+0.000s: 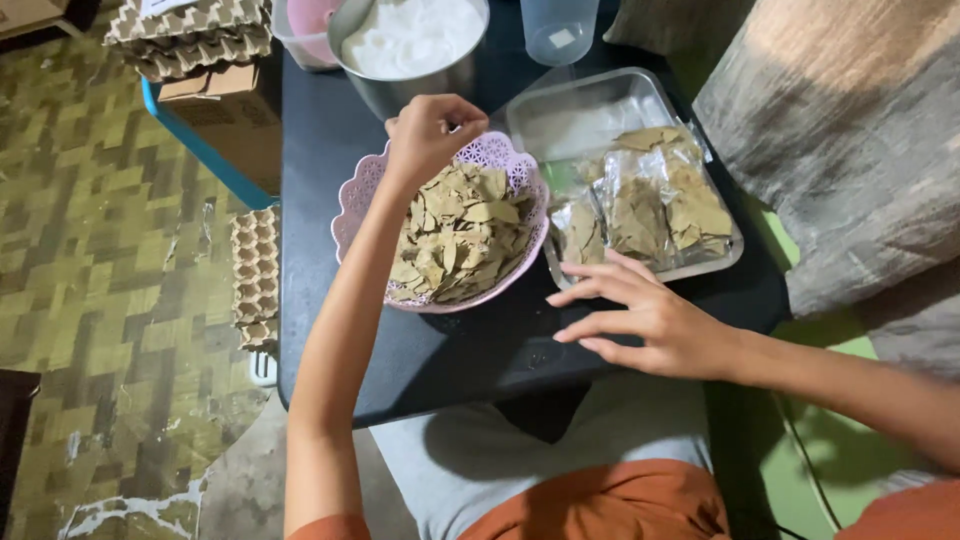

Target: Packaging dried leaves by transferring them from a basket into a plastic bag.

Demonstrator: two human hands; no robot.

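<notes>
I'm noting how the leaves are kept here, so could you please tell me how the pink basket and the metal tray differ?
The pink basket is round, plastic and pierced with holes; the metal tray is rectangular, shiny and solid. The basket holds loose dried leaves, while the tray holds leaves sealed in small clear bags. The left hand hovers over the basket; the right hand rests near the tray. Both sit on the dark table.

Shiny metal tray (560, 100) — glossy plastic packets (655, 195) — pink plastic basket (352, 205).
</notes>
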